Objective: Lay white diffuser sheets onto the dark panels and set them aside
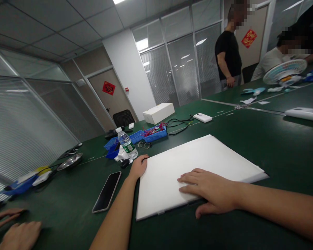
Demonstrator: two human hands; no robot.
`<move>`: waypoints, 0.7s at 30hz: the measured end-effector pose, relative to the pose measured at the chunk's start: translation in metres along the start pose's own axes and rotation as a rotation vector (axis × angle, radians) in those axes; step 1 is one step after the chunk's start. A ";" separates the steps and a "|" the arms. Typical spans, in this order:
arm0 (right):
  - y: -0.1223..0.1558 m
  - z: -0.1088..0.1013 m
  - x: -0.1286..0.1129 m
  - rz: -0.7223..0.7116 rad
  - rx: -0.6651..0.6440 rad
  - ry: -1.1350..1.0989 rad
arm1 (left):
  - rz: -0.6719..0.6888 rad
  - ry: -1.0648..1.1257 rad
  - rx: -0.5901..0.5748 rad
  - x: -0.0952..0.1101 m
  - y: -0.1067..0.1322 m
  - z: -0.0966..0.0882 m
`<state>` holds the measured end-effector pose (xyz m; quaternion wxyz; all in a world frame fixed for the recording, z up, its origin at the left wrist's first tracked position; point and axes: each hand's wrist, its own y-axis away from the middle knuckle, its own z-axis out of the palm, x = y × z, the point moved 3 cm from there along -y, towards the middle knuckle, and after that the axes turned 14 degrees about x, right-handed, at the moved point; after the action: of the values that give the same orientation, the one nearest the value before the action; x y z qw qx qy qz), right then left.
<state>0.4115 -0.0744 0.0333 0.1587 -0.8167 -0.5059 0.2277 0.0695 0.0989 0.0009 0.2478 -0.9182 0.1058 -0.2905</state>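
A large white flat board (198, 166) lies on the green table (276, 149) in front of me. My right hand (211, 192) rests flat on its near part, fingers stretched out, thumb hanging off the near edge. My left hand (138, 166) curls its fingers over the board's far left corner and grips that edge. A black phone (107, 191) lies face up just left of my left forearm.
A water bottle (127, 143), blue trays (146, 135) with small parts, glasses, black cables and a white box (158, 113) stand beyond the board. Another person's hands (13, 229) rest at bottom left. Two people and a white fan (284, 71) are at the far right.
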 end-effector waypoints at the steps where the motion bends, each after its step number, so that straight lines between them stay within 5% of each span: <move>1: 0.001 0.000 0.001 0.024 -0.005 0.003 | -0.002 0.000 0.003 0.000 0.000 0.001; 8: 0.002 0.000 0.002 0.002 0.059 0.091 | -0.010 0.012 0.016 0.000 -0.001 0.003; 21: 0.001 -0.011 -0.021 -0.524 0.475 0.368 | -0.109 0.094 0.018 -0.003 -0.002 0.002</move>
<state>0.4098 -0.0941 0.0464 0.4841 -0.6276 -0.5935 0.1400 0.0680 0.1027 -0.0012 0.2344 -0.9056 0.0646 -0.3475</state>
